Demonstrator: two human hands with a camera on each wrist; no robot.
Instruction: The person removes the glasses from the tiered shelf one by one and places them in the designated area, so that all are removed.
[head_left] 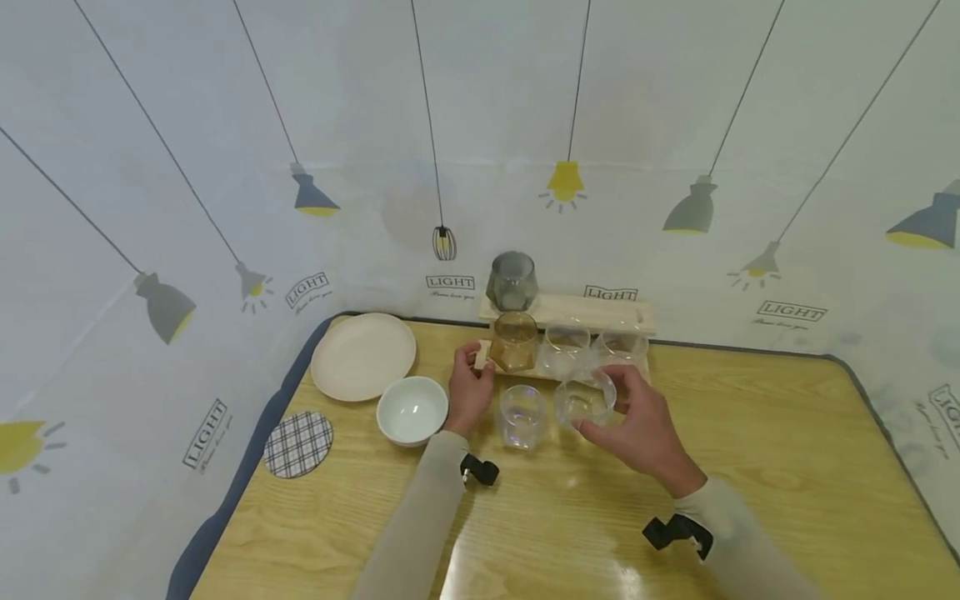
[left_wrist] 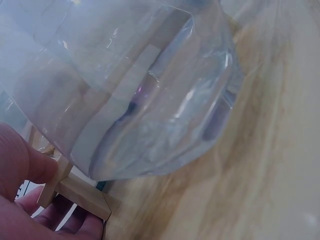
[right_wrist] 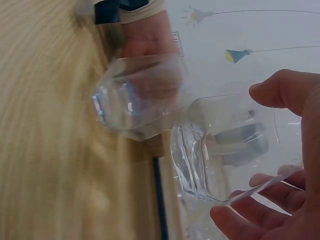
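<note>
My right hand (head_left: 637, 421) holds a clear faceted glass (head_left: 583, 402) between thumb and fingers, in front of a two-tier wooden rack (head_left: 600, 312). In the right wrist view, the thumb lies on one side of this glass (right_wrist: 220, 155) and the fingers on the other. At the rack's left end, my left hand (head_left: 471, 392) grips the wooden frame (left_wrist: 82, 195). Between the hands, another clear glass (head_left: 522, 417) stands on the table. An amber glass (head_left: 514, 342) and two clear glasses (head_left: 566, 348) occupy the lower tier; a grey glass (head_left: 513, 283) sits on the upper one.
Left of the rack are a pale plate (head_left: 363, 357), a white bowl (head_left: 412, 411) and a round checked coaster (head_left: 298, 444). The wooden table (head_left: 780, 467) reaches a wall covering (head_left: 750, 275) printed with lamps just behind the rack.
</note>
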